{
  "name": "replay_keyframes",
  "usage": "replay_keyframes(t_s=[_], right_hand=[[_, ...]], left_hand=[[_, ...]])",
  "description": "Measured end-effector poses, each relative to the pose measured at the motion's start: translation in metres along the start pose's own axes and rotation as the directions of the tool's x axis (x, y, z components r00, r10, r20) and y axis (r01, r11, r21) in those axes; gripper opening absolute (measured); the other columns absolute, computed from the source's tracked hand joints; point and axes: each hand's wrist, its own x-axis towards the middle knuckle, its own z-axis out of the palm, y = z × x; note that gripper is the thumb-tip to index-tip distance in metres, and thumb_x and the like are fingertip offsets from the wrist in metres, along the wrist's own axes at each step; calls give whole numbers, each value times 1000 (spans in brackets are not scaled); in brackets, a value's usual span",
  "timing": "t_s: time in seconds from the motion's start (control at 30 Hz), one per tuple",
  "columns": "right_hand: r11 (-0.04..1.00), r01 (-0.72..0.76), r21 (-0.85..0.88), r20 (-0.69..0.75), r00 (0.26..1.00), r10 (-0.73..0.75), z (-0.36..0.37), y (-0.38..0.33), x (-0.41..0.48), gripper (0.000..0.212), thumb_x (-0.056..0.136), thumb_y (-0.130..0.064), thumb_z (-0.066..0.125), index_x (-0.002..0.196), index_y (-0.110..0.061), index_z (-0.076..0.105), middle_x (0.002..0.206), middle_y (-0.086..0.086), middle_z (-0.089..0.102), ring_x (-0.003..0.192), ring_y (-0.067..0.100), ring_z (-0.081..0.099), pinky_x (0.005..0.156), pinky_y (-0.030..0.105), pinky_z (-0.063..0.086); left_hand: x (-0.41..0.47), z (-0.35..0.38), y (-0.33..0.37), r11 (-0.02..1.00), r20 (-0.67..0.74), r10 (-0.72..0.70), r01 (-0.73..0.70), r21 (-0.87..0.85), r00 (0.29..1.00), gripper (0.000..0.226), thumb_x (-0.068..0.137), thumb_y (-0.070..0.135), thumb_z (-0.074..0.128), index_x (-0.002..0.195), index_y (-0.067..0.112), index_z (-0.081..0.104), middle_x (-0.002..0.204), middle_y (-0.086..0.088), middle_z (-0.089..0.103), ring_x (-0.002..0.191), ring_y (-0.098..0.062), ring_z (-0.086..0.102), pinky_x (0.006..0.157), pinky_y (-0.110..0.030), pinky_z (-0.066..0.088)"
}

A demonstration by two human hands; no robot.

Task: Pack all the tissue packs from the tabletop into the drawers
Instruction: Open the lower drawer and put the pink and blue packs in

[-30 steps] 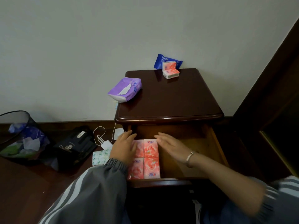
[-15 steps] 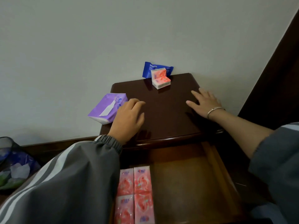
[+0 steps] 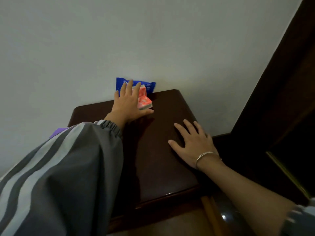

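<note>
Half a second ago the left hand (image 3: 127, 104) hovered at the near left of the worktop (image 3: 162, 167), beside the purple tissue pack (image 3: 58, 131). It has since reached across to the far edge and now lies over the pink tissue packs (image 3: 144, 101), fingers straight and spread on top, thumb stretched along the worktop at their near side. The grip is not closed: the hand touches the packs but does not clasp them. The right hand (image 3: 192, 143) has barely shifted and rests flat, fingers spread, on the right of the worktop, holding nothing. The view has tipped up, so only a strip of the open drawer (image 3: 208, 208) shows at the near edge.

By my reading, the pink packs are next to go in, and the blue tissue pack (image 3: 150, 86) and the purple one remain to be packed.

The pink packs are small, soft-edged blocks in glossy printed film, one apparently propped on the other. The blue pack is a flat, crinkly pouch leaning on the matt wall (image 3: 153, 40). The purple pack is almost hidden behind the striped grey sleeve (image 3: 68, 167). The worktop is dark polished wood with rounded corners. A thin metal bracelet (image 3: 204, 155) circles the right wrist.
</note>
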Motion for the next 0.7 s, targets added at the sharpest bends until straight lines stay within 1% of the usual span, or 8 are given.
replay_keyframes(t_s=[0.07, 0.13, 0.23, 0.3, 0.4, 0.47, 0.6, 0.7], right_hand=[[1000, 4, 1, -3, 1000, -4, 1, -2, 0, 70, 82, -74, 23, 145, -47, 9, 159, -12, 3, 147, 21, -2, 114, 50, 17], [1000, 6, 6, -13, 1000, -6, 3, -3, -1, 70, 82, -74, 23, 145, -47, 9, 159, -12, 4, 147, 21, -1, 113, 50, 16], [1000, 9, 23, -18, 1000, -8, 4, -4, -4, 70, 81, -74, 24, 145, -47, 11, 159, -12, 6, 147, 21, -1, 113, 50, 16], [999, 8, 32, -20, 1000, -7, 4, -3, -5, 70, 81, -74, 24, 145, -47, 12, 159, -12, 7, 147, 21, 0, 114, 51, 17], [999, 6, 35, -30, 1000, -5, 2, -4, -4, 71, 80, -74, 24, 145, -47, 14, 159, -11, 9, 147, 21, 2, 114, 51, 19], [999, 8, 40, -32, 999, -6, 1, -5, -4, 70, 80, -74, 25, 144, -47, 15, 158, -12, 10, 147, 21, 3, 114, 50, 19], [999, -2, 48, -8, 1000, 3, -2, -8, -6, 70, 81, -74, 29, 144, -45, 19, 158, -12, 12, 147, 19, 4, 115, 49, 19], [999, -6, 34, -20, 1000, 6, -6, -11, -7, 69, 83, -71, 31, 144, -40, 26, 158, -10, 17, 147, 18, 7, 116, 48, 17]], left_hand=[[7, 10, -1, 999, 25, -30, 30, 20, 999, 117, 64, 86, 47, 151, 23, -1, 160, -10, -1, 147, -32, -1, 115, -56, 11], [5, 18, -2, 999, 1, -30, 30, 35, 1000, 114, 67, 85, 45, 150, 20, 1, 159, -11, 7, 146, -33, 3, 115, -55, 13], [-3, 21, 1, 997, -105, -3, 11, 78, 994, 110, 71, 80, 47, 149, 10, 12, 147, -15, 30, 139, -35, 23, 113, -51, 20], [-10, 17, 3, 996, -143, 8, 5, 94, 990, 105, 72, 76, 50, 144, 6, 23, 135, -17, 38, 127, -34, 36, 108, -47, 28], [-22, 8, 6, 1000, -159, 4, -1, 18, 987, 89, 71, 72, 57, 128, 6, 42, 123, -15, 42, 110, -30, 42, 98, -39, 37], [-35, 3, 5, 1000, -182, -1, 1, 0, 983, 83, 67, 73, 60, 117, 7, 48, 117, -13, 45, 104, -28, 44, 92, -37, 40], [-82, -2, 5, 988, -200, -122, 100, -114, 972, 79, 61, 74, 64, 107, 11, 50, 114, -11, 50, 100, -28, 51, 85, -38, 43], [-122, -3, 6, 957, -225, -231, 179, -229, 947, 68, 58, 69, 70, 89, 14, 47, 92, -7, 58, 83, -29, 57, 72, -39, 43]])
